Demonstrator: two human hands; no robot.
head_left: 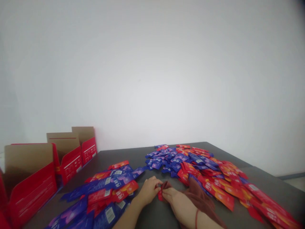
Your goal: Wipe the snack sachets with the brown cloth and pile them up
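Observation:
My left hand (pixel 150 190) is closed at the middle of the table, its thumb and fingers pinching the edge of a small red packet (pixel 160 195). Most of that packet is hidden by my fingers. Against it, from the other side, my right hand (pixel 175 201) is closed on a brown cloth (pixel 199 197). A fold of the cloth shows above the fingertips, and the rest trails to the right under the wrist. Left of my left hand lies a pile of blue packets (pixel 107 181) and red-orange packets (pixel 124 190).
Beyond and right of my hands spreads a heap of blue packets (pixel 176 158) and red-orange packets (pixel 219 189) on the dark table (pixel 124 155). Several open red cartons (pixel 33 187) with raised brown flaps line the left edge. A white wall (pixel 152 79) stands behind.

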